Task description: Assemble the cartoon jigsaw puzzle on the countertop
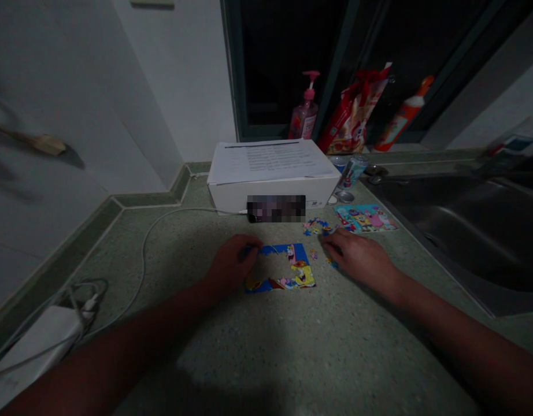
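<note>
On the countertop lies a partly assembled jigsaw puzzle (303,276), its border showing cartoon figures on blue around an open middle. My left hand (234,260) is curled over its left edge, fingertips at the upper left corner. Right of the puzzle, my right hand (362,254) is lowered with its fingers closed together; what they hold, if anything, is hidden. Several loose puzzle pieces (317,225) lie in a small heap just beyond it. One single piece (314,253) sits between the puzzle and my right hand.
Behind stands a white box (270,193) topped with printed paper, a phone (276,209) leaning on its front. A cartoon picture card (366,218) and a can (354,171) are near the sink (466,214) on the right. A white cable (143,248) runs along the left.
</note>
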Demonstrator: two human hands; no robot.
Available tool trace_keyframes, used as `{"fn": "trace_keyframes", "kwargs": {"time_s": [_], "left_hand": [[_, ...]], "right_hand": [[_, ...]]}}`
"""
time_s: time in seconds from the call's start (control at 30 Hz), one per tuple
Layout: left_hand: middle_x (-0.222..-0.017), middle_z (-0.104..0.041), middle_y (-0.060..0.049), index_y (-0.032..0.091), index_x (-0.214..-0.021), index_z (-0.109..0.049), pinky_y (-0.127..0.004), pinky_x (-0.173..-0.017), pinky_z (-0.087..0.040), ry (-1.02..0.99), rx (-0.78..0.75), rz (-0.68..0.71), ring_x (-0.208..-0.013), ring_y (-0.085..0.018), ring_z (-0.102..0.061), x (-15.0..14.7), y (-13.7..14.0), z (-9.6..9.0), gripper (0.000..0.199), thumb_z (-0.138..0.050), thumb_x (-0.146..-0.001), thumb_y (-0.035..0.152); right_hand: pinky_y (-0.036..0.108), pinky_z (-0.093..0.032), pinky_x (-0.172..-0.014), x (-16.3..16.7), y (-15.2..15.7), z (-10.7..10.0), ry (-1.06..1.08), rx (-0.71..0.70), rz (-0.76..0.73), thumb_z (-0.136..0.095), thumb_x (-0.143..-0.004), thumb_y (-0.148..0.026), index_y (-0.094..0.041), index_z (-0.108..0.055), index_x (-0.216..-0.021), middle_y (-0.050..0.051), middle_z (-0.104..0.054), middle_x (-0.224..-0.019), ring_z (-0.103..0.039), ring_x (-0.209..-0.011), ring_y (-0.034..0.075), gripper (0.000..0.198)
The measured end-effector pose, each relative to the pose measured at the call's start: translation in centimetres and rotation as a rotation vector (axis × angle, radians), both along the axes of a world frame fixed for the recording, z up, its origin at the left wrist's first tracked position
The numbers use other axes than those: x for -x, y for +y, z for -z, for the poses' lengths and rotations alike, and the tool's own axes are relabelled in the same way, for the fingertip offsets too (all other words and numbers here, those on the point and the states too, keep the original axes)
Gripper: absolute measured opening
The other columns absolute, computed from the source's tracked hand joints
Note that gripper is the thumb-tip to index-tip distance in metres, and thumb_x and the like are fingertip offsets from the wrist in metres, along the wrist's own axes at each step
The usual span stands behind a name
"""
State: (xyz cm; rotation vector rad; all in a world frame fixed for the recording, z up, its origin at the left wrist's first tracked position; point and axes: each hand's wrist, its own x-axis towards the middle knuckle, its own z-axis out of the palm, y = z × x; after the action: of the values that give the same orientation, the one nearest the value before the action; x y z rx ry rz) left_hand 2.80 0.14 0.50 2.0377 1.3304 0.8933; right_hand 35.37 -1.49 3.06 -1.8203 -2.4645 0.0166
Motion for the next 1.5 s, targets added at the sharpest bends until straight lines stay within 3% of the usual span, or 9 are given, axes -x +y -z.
{"fn": "trace_keyframes", "kwargs": {"time_s": [0.6,0.97,1.5], "left_hand": [[-0.104,-0.078,-0.004,0.025,-0.101,-0.073,-0.044,-0.099,-0.06,0.007,-0.001,-0.023,-0.1,-0.025,-0.074,-0.03,0.03,0.01,0.016,-0.06,-0.093,0.022],[-0.107,-0.078,-0.004,0.027,-0.105,-0.072,-0.047,-0.101,-0.058,-0.004,-0.002,0.01,-0.103,-0.027,-0.072,0.2,0.0,-0.18,0.018,-0.058,-0.094,0.023],[-0.108,-0.078,-0.005,0.025,-0.103,-0.074,-0.046,-0.102,-0.058,0.007,0.006,-0.004,-0.104,-0.025,-0.072,0.16,0.07,-0.25,0.018,-0.058,-0.093,0.023]], "right_hand": [[0.033,-0.05,-0.075,0.27,-0.15,-0.46,-0.026,0.015,0.022,-0.046,-0.105,-0.024,-0.02,-0.075,-0.105,0.01,-0.075,-0.106,-0.072,-0.093,0.024,0.029],[0.034,-0.047,-0.068,0.0,-0.05,-0.03,0.013,-0.047,-0.009,-0.048,-0.103,-0.022,-0.021,-0.077,-0.103,0.01,-0.075,-0.101,-0.07,-0.085,0.023,0.029],[0.032,-0.049,-0.073,0.1,-0.11,-0.19,-0.009,-0.02,-0.008,-0.05,-0.106,-0.024,-0.02,-0.077,-0.104,0.009,-0.076,-0.107,-0.073,-0.093,0.023,0.028]]}}
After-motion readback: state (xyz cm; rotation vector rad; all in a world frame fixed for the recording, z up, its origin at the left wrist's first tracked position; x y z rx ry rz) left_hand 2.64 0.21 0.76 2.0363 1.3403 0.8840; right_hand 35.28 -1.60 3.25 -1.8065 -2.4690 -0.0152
